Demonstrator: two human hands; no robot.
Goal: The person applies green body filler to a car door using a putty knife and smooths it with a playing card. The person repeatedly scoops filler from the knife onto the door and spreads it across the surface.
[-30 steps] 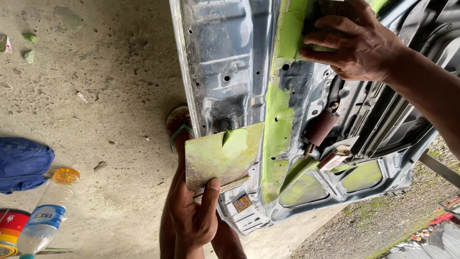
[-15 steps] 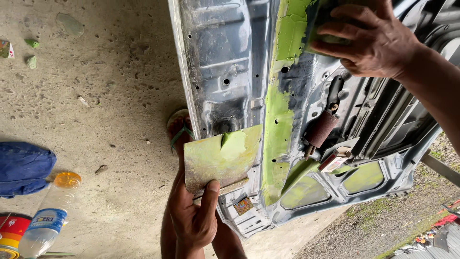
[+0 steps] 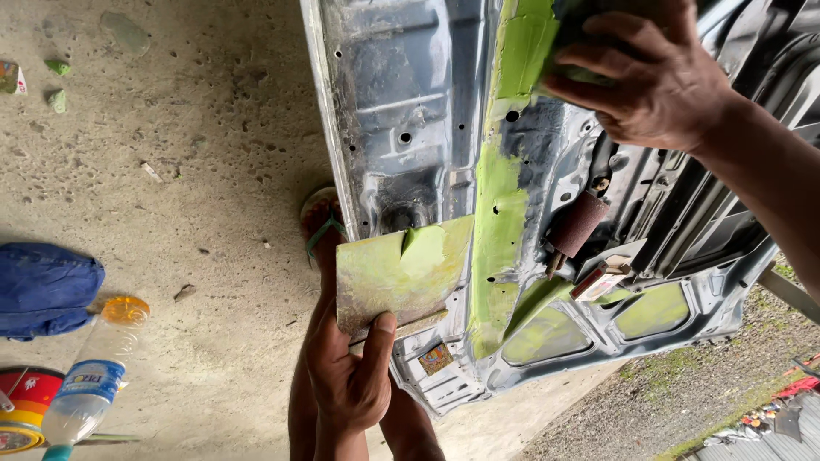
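Soft, even daylight spreading across the concrete floor [image 3: 213,213], no hard shadows anywhere. Brightest glow coming in from the lower right, slightly washing out the gravel strip [image 3: 683,401]. Faint sheen catching on the grey car door panel [image 3: 401,102]. Everything staying fairly sharp, only slight smearing on the right hand [image 3: 649,81] near the top edge. Corners stretching a touch.

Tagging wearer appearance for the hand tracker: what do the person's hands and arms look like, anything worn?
Both are bare: no gloves, sleeves, watch or rings show on the left hand or the right hand. Both forearms are uncovered as far as the frame shows. Whether any green filler marks the fingers cannot be told.
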